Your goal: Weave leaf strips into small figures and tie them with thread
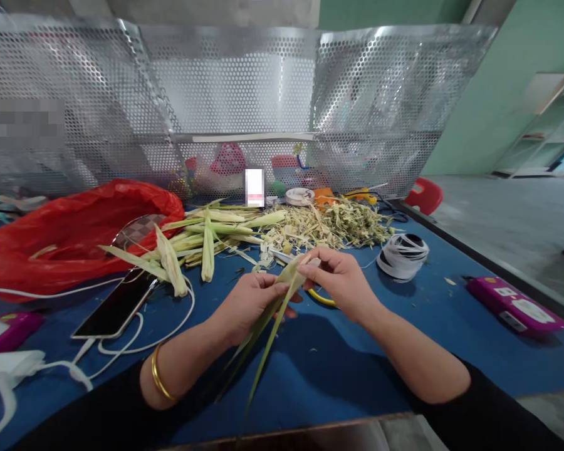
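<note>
A pale green corn husk (289, 279) is held between both hands over the blue table, its long thin leaf tips hanging down toward the front edge. My left hand (252, 300) pinches its middle, thumb on top. With thumb and fingers closed, my right hand (338, 279) grips the upper end of the same husk. Partly hidden beside the right hand is a yellow loop (322, 299), perhaps a scissors handle. Behind the hands lies a pile of corn husks (207, 250), and to its right a heap of dry scraps (329, 225).
At left sits a red plastic bag (84, 219); a phone (117, 304) with a white cable lies before it. A roll of white ribbon (403, 257) and a purple box (514, 305) are at right. A perforated metal screen (244, 88) stands behind the table.
</note>
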`<action>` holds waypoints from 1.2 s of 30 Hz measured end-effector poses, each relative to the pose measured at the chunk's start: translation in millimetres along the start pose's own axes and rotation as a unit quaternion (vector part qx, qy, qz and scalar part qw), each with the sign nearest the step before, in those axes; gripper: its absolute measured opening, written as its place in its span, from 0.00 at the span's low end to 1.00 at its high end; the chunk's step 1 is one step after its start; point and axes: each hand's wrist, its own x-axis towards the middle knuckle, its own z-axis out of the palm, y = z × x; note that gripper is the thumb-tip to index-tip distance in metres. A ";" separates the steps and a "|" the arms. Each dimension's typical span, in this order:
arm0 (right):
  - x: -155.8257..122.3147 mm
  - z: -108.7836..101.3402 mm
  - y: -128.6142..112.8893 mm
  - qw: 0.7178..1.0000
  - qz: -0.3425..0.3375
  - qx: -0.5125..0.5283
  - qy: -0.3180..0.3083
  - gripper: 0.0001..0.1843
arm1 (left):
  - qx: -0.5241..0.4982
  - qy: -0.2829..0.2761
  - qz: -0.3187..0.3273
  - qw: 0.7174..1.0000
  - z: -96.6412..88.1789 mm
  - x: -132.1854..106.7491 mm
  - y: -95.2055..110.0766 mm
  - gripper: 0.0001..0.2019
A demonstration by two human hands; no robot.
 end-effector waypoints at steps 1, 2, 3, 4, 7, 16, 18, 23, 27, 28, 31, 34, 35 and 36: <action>0.4 1.8 2.5 1.000 0.000 0.001 0.012 0.07 | -0.005 -0.003 -0.004 1.000 1.2 -0.3 -1.0 0.12; 0.6 2.9 4.5 1.000 0.002 0.003 0.021 0.07 | -0.008 -0.002 -0.007 1.000 1.7 -0.4 -1.5 0.12; 0.7 3.5 6.1 1.000 0.004 0.005 0.028 0.08 | -0.008 0.002 -0.009 1.000 1.9 -0.4 -1.8 0.12; 0.7 4.0 7.4 0.999 0.008 0.007 0.035 0.09 | -0.006 0.005 -0.008 1.000 2.0 -0.3 -1.8 0.13; 0.8 5.6 10.3 0.997 0.022 0.022 0.064 0.13 | -0.001 0.008 -0.002 1.000 3.1 -0.5 -1.4 0.13; 2.4 5.1 13.4 0.998 0.046 0.014 0.044 0.10 | -0.005 -0.017 -0.020 1.000 4.5 -0.9 -2.4 0.12; 1.9 3.8 13.5 0.998 0.039 -0.002 0.045 0.08 | -0.007 -0.026 -0.025 0.999 3.7 -0.5 -2.3 0.11; 1.3 1.5 13.7 0.998 0.031 -0.033 0.053 0.09 | -0.041 -0.057 -0.034 0.997 3.8 -0.5 -0.3 0.13; 1.2 1.7 13.5 0.998 0.032 -0.038 0.049 0.10 | -0.025 -0.056 -0.008 0.998 3.7 -1.0 -1.2 0.16; 1.1 2.0 13.5 0.998 0.033 -0.038 0.046 0.10 | -0.015 -0.050 0.002 0.999 3.4 -0.9 -2.2 0.14; 0.5 4.0 14.2 0.998 0.037 -0.038 0.038 0.10 | 0.018 -0.027 0.027 0.999 2.6 -0.2 -5.5 0.11; 0.6 6.6 15.9 0.998 0.035 -0.044 0.038 0.10 | 0.052 -0.004 0.047 0.998 2.4 0.5 -7.4 0.13; 1.1 6.9 16.2 0.998 0.036 -0.044 0.037 0.11 | 0.063 0.003 0.051 0.997 2.5 0.5 -7.5 0.14; 1.8 6.5 16.0 0.998 0.037 -0.044 0.035 0.11 | 0.071 0.011 0.054 0.996 2.6 0.5 -7.4 0.14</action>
